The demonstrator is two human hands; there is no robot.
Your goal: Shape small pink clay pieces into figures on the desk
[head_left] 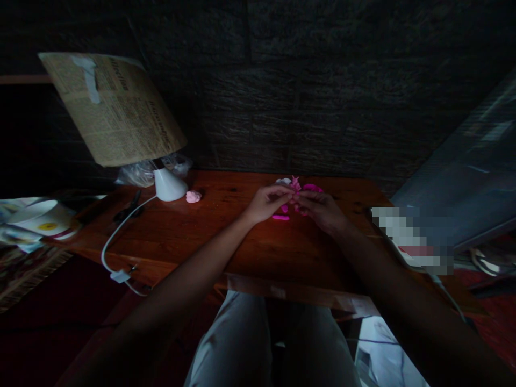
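Observation:
My left hand [271,201] and my right hand [322,208] meet over the wooden table, thumbs and fingers pinched together at the tips. Whatever is between the fingertips is too small and hidden to make out. Just behind them stands a small pink clay figure [295,183] with thin points on top. A bright pink clay piece [313,187] lies behind my right hand, and a whitish piece [282,181] behind my left. On the near side rests a magenta clay strip [281,217]. A small magenta lump [284,208] shows between the hands.
To the left, a lamp with a newspaper-print shade [116,107] stands on a white base [170,185], beside a pale pink clay lump [193,196]. Dark scissors [131,209] lie near its white cord [107,247]. The table [193,231] meets a dark wall [274,107]. A white bowl [40,219] sits far left.

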